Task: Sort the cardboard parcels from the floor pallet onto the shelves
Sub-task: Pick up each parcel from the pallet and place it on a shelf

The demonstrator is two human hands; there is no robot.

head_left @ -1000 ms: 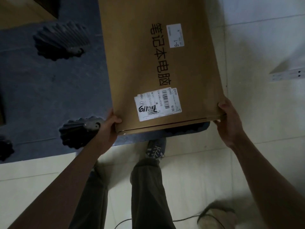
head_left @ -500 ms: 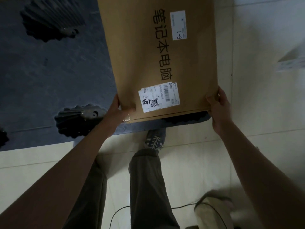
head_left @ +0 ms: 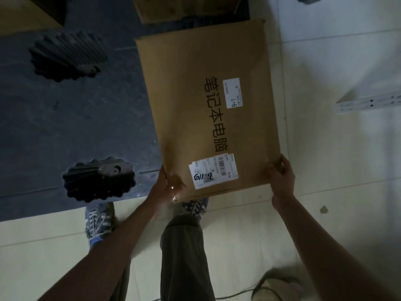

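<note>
- Head view: flat cardboard parcel [head_left: 208, 109] held above the dark pallet [head_left: 76, 127] edge, long axis running away from the person.
- Left hand [head_left: 167, 185] and right hand [head_left: 282, 177] clamp its near corners, set apart, equally near.
- Shelf rail [head_left: 368, 103] lies right of the parcel.

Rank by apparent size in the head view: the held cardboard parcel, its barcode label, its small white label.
1. cardboard parcel, largest, held by left hand and right hand.
2. barcode label.
3. small white label, smallest.
</note>
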